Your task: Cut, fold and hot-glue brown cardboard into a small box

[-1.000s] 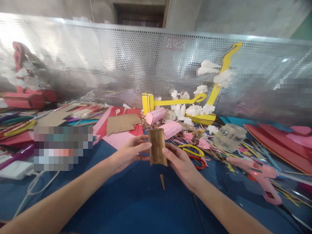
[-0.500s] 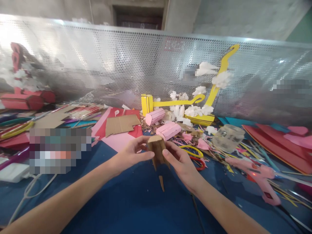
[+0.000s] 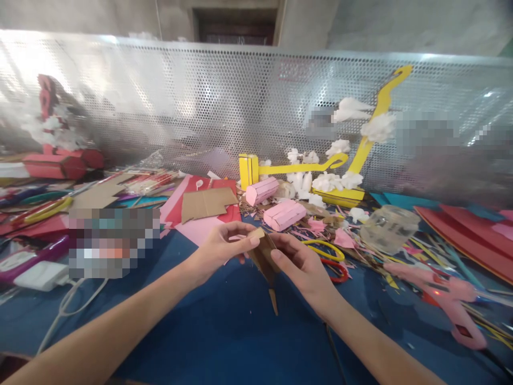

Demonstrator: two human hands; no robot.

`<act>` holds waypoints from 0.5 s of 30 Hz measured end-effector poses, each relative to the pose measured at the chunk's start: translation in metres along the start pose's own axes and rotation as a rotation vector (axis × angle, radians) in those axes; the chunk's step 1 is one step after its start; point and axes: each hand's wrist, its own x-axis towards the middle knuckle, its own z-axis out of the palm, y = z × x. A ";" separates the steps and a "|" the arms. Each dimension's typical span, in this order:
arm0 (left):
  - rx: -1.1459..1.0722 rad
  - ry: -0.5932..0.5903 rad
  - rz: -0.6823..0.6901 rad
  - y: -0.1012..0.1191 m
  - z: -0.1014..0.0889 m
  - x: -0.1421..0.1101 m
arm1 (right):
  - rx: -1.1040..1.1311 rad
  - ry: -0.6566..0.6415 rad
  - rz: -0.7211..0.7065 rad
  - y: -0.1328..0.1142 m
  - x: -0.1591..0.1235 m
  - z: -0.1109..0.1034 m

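Two hands share one folded cardboard piece (image 3: 263, 258), held tilted just below the middle of the frame. Your left hand (image 3: 224, 248) has its thumb and fingers drawn nearly together, pinching the piece near its upper left end; your right hand (image 3: 302, 262) lays its thumb on the right side, fingers curled behind. Reddish marks (image 3: 295, 69), perhaps writing, sit on the perforated metal panel (image 3: 200, 91) at upper centre, too blurred for you to read.

Your widest working room is the blue tabletop (image 3: 208, 342) between your forearms, running down to the bottom of the frame; its near edge shows at lower left. A thin cardboard sliver (image 3: 273, 302) lies just below the piece, and a black cord (image 3: 334, 350) runs beside your right forearm.

Beyond your fingers, the room is tight: two pink prisms (image 3: 284, 215) lie at centre among scraps, and yellow and red loop handles (image 3: 340, 252) lie just beyond your right hand. A pink glue gun (image 3: 444, 289) lies at lower right. At left, a white adapter (image 3: 42, 275) and its cable (image 3: 64, 305) border your left forearm.
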 end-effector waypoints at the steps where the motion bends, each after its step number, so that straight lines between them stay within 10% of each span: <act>1: -0.004 0.003 -0.010 0.000 0.000 0.000 | -0.032 0.017 -0.012 0.000 0.000 -0.001; 15: -0.182 -0.057 -0.182 -0.004 -0.001 0.000 | -0.251 0.141 -0.087 -0.011 -0.009 0.004</act>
